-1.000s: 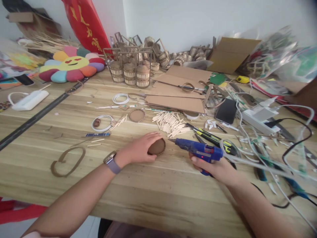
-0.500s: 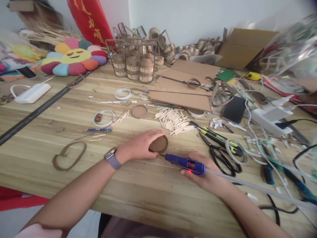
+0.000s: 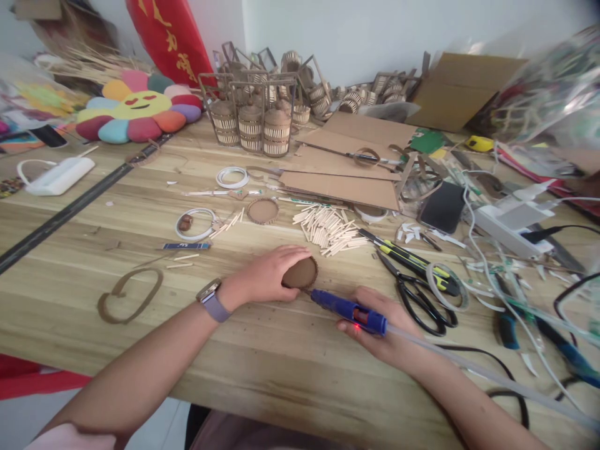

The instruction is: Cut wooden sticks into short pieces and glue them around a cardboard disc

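Observation:
My left hand curls its thumb and fingers around the near-left edge of a round brown cardboard disc with a raised rim, which rests on the table. In my right hand is a blue hot glue gun, its red light lit and a long clear glue stick trailing from the back. The gun's nozzle points left and meets the disc's near edge; whether it touches I cannot tell. Beyond the disc lies a heap of short wooden sticks. A similar rimmed disc lies farther off.
Black-handled scissors, a yellow-black utility knife and a tape roll lie right of my right hand. Cables cross to a white power strip. Small stick baskets and cardboard sheets stand at the back. A brown strip loop lies left.
The glue gun and my right hand have shifted very slightly left, bringing the nozzle closer to the disc's rim. My left hand keeps its hold on the disc.

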`<action>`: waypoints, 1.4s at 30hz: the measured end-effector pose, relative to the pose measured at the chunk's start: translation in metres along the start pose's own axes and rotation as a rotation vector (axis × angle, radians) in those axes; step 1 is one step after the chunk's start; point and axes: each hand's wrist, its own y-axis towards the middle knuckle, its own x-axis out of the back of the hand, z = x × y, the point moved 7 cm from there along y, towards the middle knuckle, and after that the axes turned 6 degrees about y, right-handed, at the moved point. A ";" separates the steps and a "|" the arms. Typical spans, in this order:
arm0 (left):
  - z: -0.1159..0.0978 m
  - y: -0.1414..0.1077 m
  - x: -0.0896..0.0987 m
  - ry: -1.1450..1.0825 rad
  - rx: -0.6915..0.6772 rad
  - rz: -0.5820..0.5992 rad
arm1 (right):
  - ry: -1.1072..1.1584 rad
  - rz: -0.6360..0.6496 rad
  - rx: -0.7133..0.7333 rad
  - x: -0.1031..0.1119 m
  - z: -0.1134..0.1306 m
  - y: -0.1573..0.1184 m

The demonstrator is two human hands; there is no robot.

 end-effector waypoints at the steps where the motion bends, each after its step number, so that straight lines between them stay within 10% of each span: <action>1: 0.000 0.000 0.000 0.001 0.002 0.001 | -0.006 0.003 0.003 0.000 0.001 0.000; 42: 0.001 -0.001 0.000 0.001 -0.001 -0.016 | -0.112 -0.094 0.112 0.002 0.013 0.000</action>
